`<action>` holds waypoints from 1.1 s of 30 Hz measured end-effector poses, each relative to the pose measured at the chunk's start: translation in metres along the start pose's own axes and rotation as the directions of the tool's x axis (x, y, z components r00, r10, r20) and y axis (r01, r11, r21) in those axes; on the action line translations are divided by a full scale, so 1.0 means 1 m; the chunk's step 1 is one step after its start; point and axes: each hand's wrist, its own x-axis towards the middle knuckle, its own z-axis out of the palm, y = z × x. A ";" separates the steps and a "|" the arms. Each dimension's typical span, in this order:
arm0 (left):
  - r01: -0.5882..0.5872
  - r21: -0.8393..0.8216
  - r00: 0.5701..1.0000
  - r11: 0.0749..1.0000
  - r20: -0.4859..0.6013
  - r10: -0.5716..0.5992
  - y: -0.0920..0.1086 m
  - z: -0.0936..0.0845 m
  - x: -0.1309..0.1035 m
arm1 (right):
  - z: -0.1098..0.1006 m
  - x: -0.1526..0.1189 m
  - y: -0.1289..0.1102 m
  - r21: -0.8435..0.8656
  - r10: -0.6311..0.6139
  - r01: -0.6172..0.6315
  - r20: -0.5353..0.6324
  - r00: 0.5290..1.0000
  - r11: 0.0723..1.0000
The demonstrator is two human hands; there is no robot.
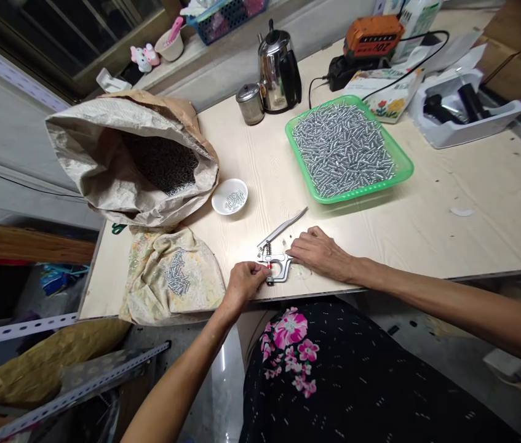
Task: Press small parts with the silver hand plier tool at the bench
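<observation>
A pair of silver snap pliers [281,266] lies on the table near its front edge, the long lever pointing up and to the right. My left hand [245,283] is closed in a pinch at the jaw, beside its red part; whatever the fingertips hold is too small to make out. Over the body's right end, my right hand [318,253] has its fingers curled onto the pliers. To the left, small metal springs [177,272] are heaped on a patterned cloth [205,280]. A white bowl [229,209] behind it holds several similar pieces.
A large sack [98,203] of dark small parts leans open at the left. A green basket [357,192] full of metal springs stands behind my right hand. Farther back are a kettle [274,74], a metal cup [250,109], an orange battery [371,38] and a white tray [467,132].
</observation>
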 end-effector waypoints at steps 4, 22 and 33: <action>0.129 -0.128 0.986 0.983 0.123 -0.113 0.006 -0.006 0.004 | 0.001 -0.001 0.000 -0.001 -0.001 0.001 0.000 1.000 1.000; 0.269 -0.225 0.957 0.936 0.171 -0.234 0.017 -0.008 -0.004 | -0.003 -0.001 -0.003 -0.060 -0.020 0.020 0.011 1.000 0.998; 0.276 -0.170 0.953 0.946 0.174 -0.247 0.021 -0.005 -0.015 | -0.005 -0.002 -0.006 -0.082 -0.042 0.044 0.023 0.999 0.996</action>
